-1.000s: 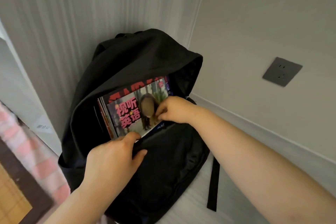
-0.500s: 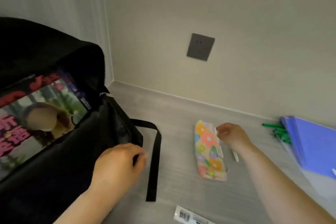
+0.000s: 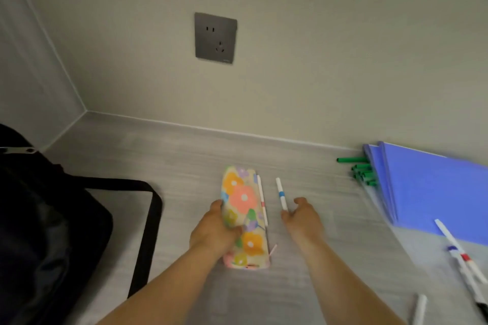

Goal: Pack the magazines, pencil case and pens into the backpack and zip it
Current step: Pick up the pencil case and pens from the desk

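Grey wood-grain surface meets a beige wall. Floral pencil case (image 3: pixel 244 208) lies lengthwise away from the person, left hand (image 3: pixel 214 232) gripping its left edge. Right of it, parallel, blue-banded pen (image 3: pixel 281 194) points at the right hand (image 3: pixel 303 221), fingers parted, nothing held. Left of the pencil case sits the backpack (image 3: pixel 39 219).

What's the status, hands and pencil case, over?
Left hand grips pencil case, not yet packed. Right hand at blue-banded pen, grip unclear. Only the strap lies toward backpack.

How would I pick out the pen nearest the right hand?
Find the grey wall socket, then drop straight down to the flowered pencil case. Of two white pens right of it, yours is the outer pen, banded blue where its neighbour is banded pink.
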Demonstrator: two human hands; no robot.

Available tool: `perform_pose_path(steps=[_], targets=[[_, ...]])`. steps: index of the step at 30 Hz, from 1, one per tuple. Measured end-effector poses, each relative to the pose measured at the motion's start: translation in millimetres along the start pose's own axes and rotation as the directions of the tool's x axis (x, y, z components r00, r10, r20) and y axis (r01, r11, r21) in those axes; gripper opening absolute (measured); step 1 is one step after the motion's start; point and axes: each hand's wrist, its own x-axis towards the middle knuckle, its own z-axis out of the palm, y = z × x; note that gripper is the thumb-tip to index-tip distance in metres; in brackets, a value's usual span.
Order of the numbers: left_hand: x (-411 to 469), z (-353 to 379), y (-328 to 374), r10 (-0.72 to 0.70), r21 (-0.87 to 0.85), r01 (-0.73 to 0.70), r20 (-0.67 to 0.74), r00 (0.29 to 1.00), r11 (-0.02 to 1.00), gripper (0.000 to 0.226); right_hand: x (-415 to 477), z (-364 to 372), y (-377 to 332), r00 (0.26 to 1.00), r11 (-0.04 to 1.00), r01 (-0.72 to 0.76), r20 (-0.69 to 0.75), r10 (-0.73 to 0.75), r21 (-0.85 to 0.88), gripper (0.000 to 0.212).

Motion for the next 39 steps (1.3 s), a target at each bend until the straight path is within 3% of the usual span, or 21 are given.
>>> perform_pose_path(steps=[3, 8, 11, 13, 16, 19, 22, 26, 29, 35, 39], targets=[[5.4, 6.3, 1.9, -0.017, -0.014, 0.016, -0.06, 0.998, 1.0, 0.068, 10.2, 2.0, -0.6, 0.999, 0.999, 0.023, 0.038, -0.025, 0.034, 0.046], [15.1, -11.0, -9.0, 0.005, 0.036, -0.003, -0.068, 0.998, 0.999, 0.054, 21.8, -1.1, -2.6, 0.996, 0.998, 0.059, 0.069, -0.057, -0.022, 0.024], [15.9, -34.1, -21.9, 0.043, 0.28, 0.019, -0.215, 0.976, 0.96, 0.054, 20.4, 0.2, -6.8, 0.995, 0.997, 0.079, 0.069, -0.079, -0.005, 0.019], [11.0, -36.8, -25.7, 0.176, 0.426, -0.04, -0.285, 0.942, 0.904, 0.059, 16.2, 5.0, -10.4, 0.996, 0.994, 0.078, 0.041, -0.081, 0.071, 0.017], [-2.9, -16.2, -26.2, 0.32, 0.517, -0.182, -0.19, 0.928, 0.836, 0.064, 10.3, 13.1, -17.5, 0.997, 0.992, 0.073, -0.038, -0.069, 0.103, 0.022], [-10.2, 5.3, -31.7, 0.22, 0.633, -0.165, -0.008, 0.976, 0.756, 0.081, 8.5, 16.7, -25.7, 0.996, 0.995, 0.068, -0.053, -0.064, 0.074, 0.012], [-6.9, -0.7, -33.6, 0.207, 0.703, -0.135, -0.017, 0.978, 0.698, 0.069, 10.2, 19.4, -28.1, 0.998, 0.997, 0.057, -0.036, -0.055, 0.052, 0.008], [-1.8, -11.8, -27.1, 0.206, 0.749, -0.139, 0.004, 0.979, 0.648, 0.062, 9.7, 21.6, -28.6, 0.995, 0.993, 0.104, 0.014, -0.104, -0.048, 0.032], [1.5, -17.4, -24.3, 0.237, 0.713, -0.158, -0.012, 0.971, 0.683, 0.058, 9.9, 19.4, -31.1, 0.989, 0.983, 0.136, 0.079, -0.127, -0.123, 0.035], [-4.2, -59.2, -27.4, 0.169, 0.427, -0.08, -0.176, 0.97, 0.901, 0.035, 12.2, 9.4, -37.6, 0.952, 0.906, 0.268, 0.238, -0.195, -0.328, 0.034], [-32.5, -90.1, -39.7, 0.154, 0.335, -0.058, -0.267, 0.951, 0.94, 0.037, 2.5, 6.2, -41.8, 0.959, 0.929, 0.237, 0.22, -0.178, -0.284, 0.025]])
